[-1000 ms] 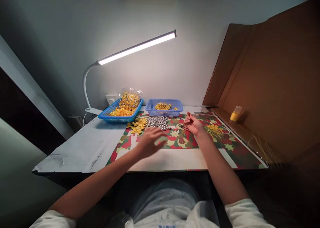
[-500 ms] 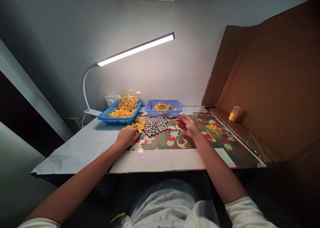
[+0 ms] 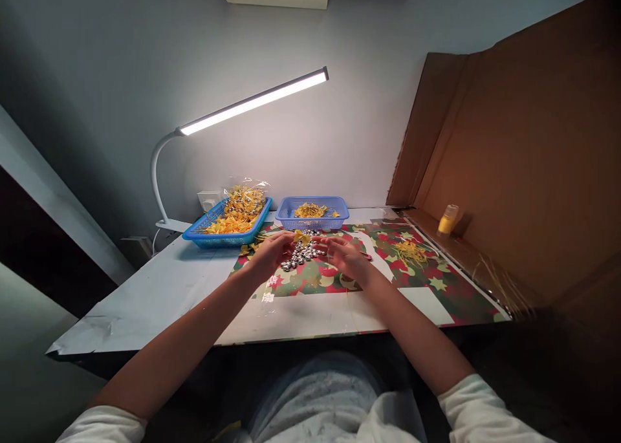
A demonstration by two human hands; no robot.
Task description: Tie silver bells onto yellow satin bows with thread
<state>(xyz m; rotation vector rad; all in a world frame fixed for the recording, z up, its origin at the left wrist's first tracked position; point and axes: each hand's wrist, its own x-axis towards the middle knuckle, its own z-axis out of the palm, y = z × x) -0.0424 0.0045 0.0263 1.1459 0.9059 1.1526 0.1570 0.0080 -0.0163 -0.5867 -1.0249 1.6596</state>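
- the left hand (image 3: 275, 249) has just come in to meet the right hand (image 3: 343, 254) at 12 o'clock, so a yellow flower (image 3: 301, 237) now sits between them, raised over the silver beads (image 3: 299, 258).
- the left hand seems to pinch the flower at its edge; the right hand is half curled, fingertips just beside it, and i cannot tell whether they grip anything.
- the flower looks soft and thin; the beads are round, hard and mirror-bright, in a loose heap.
- at 11 o'clock, a bright blue slatted basket (image 3: 220, 240) brims with crinkled yellow blooms (image 3: 233, 223), glossy clear plastic (image 3: 250, 185) above them.
- at 12 o'clock, behind the hands, a paler lattice-sided basket (image 3: 313, 223) holds a small, spiky yellow bunch (image 3: 310, 210).
- at 2 o'clock, wiry yellow stems (image 3: 410, 252) tangle on a smooth red-and-green patterned sheet (image 3: 436, 271), over the white counter (image 3: 145, 301).
- further out at 2 o'clock, a small yellow bottle (image 3: 447, 222) stands near rough-edged brown cardboard (image 3: 509, 145).
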